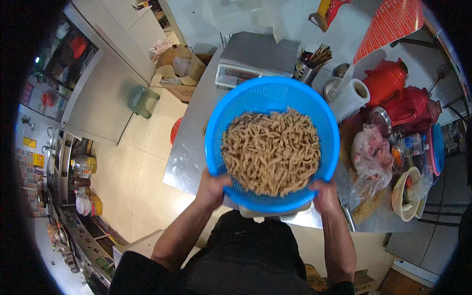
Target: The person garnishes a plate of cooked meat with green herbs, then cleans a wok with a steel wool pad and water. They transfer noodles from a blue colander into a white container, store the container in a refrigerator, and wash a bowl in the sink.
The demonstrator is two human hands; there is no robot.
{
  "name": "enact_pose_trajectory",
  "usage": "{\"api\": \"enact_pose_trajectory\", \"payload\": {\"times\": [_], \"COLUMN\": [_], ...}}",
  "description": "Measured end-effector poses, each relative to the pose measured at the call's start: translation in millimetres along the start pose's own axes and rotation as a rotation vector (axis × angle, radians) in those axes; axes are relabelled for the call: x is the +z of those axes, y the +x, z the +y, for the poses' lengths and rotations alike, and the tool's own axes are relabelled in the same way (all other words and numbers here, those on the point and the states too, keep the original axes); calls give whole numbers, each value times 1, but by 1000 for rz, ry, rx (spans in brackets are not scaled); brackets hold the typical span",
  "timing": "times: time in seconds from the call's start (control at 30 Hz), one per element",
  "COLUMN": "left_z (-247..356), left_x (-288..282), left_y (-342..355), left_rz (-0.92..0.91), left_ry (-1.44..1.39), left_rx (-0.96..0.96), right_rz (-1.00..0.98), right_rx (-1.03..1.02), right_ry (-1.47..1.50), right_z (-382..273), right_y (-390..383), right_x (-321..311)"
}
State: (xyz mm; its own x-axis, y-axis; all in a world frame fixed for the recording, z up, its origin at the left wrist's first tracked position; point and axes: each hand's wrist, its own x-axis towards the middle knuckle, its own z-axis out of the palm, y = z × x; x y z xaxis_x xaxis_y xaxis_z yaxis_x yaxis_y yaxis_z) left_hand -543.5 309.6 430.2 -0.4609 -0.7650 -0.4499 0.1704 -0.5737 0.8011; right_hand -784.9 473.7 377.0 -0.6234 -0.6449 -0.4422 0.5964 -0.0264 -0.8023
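Because the load of pale brown strips [273, 153] is heaped toward the near side of the blue basket [268, 204], the step calls for steady, even support from both sides. The basket is best kept close to level, since a sharp tip toward the body could send strips over the near rim. Any move should be slow, I judge, with clearance minded around the scale [263, 51] and the metal holder of sticks [306, 73], which stand just beyond the far rim on the worktop [189, 169]. The basket is centred in front of the person, over the worktop's near edge; whether its base touches anything is hidden.

The left grip [214, 191] is clasped on the near-left rim, and the right grip [324, 195] matches it on the near-right. Both are slightly blurred, so the exact finger placement under the rim cannot be told. The left forearm [179, 233] slants inward from the lower left, while the right forearm [340, 241] runs nearly straight ahead.
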Motion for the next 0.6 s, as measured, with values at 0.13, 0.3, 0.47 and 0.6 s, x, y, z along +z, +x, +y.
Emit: {"api": "enact_pose_trajectory", "payload": {"times": [0.13, 0.3, 0.47, 0.6], "left_z": [-19, -51, -76, -83], "left_x": [-24, -38, -38, -40], "left_y": [2, 12, 24, 33], "left_rz": [19, -32, -84, -147], "left_ry": [132, -2, 7, -32], "left_rx": [-112, 61, 259, 297], "right_rz": [-57, -152, -261, -128], "right_rx": [99, 31, 3, -77], "right_ry": [-79, -142, 74, 152], "right_z": [2, 5, 7, 20], "right_y": [-2, 2, 26, 47], "right_x": [-7, -25, -31, -18]}}
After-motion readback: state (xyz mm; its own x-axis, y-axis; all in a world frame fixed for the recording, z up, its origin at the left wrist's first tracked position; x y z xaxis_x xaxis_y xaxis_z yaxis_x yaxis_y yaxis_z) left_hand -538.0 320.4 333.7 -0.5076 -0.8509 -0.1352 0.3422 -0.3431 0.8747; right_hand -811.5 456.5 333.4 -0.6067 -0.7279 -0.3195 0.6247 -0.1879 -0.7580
